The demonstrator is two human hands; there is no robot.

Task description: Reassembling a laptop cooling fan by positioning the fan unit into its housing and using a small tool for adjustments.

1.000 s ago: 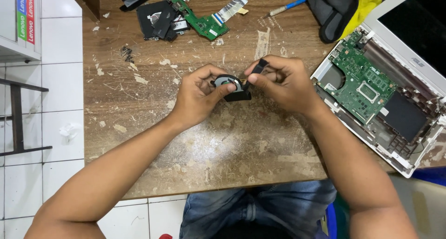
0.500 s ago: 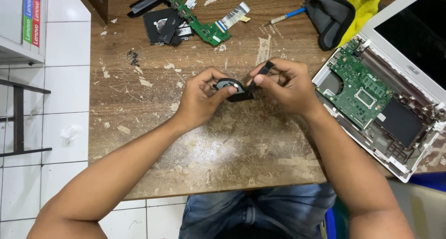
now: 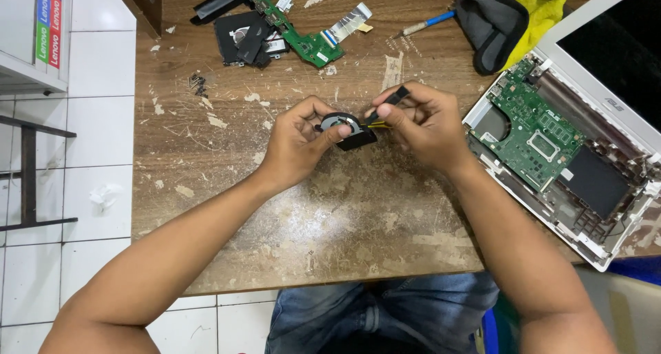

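My left hand (image 3: 296, 142) grips a small black laptop cooling fan (image 3: 346, 130) above the worn wooden table (image 3: 358, 216). My right hand (image 3: 423, 123) pinches a slim black tool (image 3: 394, 96) against the fan's right side, where thin yellow and red wires (image 3: 380, 124) come out. Both hands meet over the middle of the table. An opened white laptop (image 3: 575, 130) with its green motherboard (image 3: 533, 123) exposed lies to the right of my right hand.
At the table's far edge lie a narrow green circuit board (image 3: 296, 37) with a flat ribbon cable, black plastic parts (image 3: 241, 37), a blue-handled screwdriver (image 3: 428, 23) and a grey and yellow cloth (image 3: 513, 13). Small screws (image 3: 198, 84) sit left of centre. White tiled floor lies to the left.
The view has shifted slightly. My hands stay on the fan, and my right hand has turned the black tool a little at the fan's edge.
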